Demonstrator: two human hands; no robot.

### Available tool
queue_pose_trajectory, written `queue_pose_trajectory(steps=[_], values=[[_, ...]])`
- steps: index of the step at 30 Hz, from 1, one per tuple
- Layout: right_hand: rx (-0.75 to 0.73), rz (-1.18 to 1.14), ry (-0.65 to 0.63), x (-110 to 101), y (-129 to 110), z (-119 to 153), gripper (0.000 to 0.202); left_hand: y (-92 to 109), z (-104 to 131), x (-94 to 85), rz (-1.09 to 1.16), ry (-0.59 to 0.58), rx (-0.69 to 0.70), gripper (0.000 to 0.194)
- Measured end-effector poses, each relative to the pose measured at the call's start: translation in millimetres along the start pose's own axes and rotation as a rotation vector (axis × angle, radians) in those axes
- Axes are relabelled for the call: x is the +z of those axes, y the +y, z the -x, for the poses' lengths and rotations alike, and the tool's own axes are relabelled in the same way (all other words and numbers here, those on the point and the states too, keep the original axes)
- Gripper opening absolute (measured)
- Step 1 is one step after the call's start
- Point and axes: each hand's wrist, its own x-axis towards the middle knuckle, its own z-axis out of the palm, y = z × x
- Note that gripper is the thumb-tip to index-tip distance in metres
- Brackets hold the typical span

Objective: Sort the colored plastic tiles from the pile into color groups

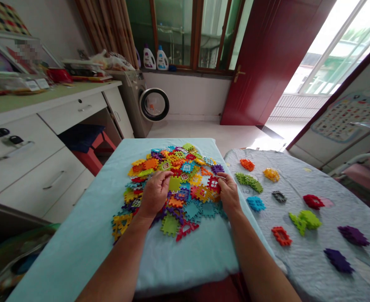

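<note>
A heap of colourful interlocking plastic tiles (192, 209) with toothed edges is spread over the light blue cloth. My left hand (155, 193) is at the left of the heap, thumb and fingers pinched together. A lime green square tile (174, 183) lies right at its fingertips; whether they grip it I cannot tell. At the heap's right side, my right hand (229, 192) pinches a thin white piece (221, 176), its kind unclear. Beside those fingers is a red window tile (213, 183). Both palms hide some tiles beneath them.
On the right, a grey-blue covered table (260, 218) bears small colour-sorted groups of tiles, including purple tiles (353, 235) and red tiles (313, 201). A white drawer cabinet (30, 167) stands left. Behind are a washing machine (131, 96) with its door ajar and a red door (266, 54).
</note>
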Motion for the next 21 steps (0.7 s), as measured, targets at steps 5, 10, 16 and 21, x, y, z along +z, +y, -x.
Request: queue_pose_trajectory(steps=[5, 10, 16, 21], values=[[0.003, -0.007, -0.002, 1.2, -1.3, 1.1, 0.038, -4.3, 2.2, 5.2, -0.04, -0.052, 0.031, 0.022], [-0.066, 0.006, 0.017, 1.7, -3.1, 0.9, 0.034, -8.5, 3.4, 9.3, -0.101, -0.066, 0.05, 0.022], [-0.078, 0.018, -0.007, 2.8, -1.5, 0.3, 0.04, -11.2, 1.7, 8.7, -0.168, 0.037, 0.073, 0.026], [-0.037, -0.006, -0.025, 3.8, -4.1, 2.6, 0.041, -12.2, -0.6, 3.3, -0.059, 0.163, -0.012, 0.024]])
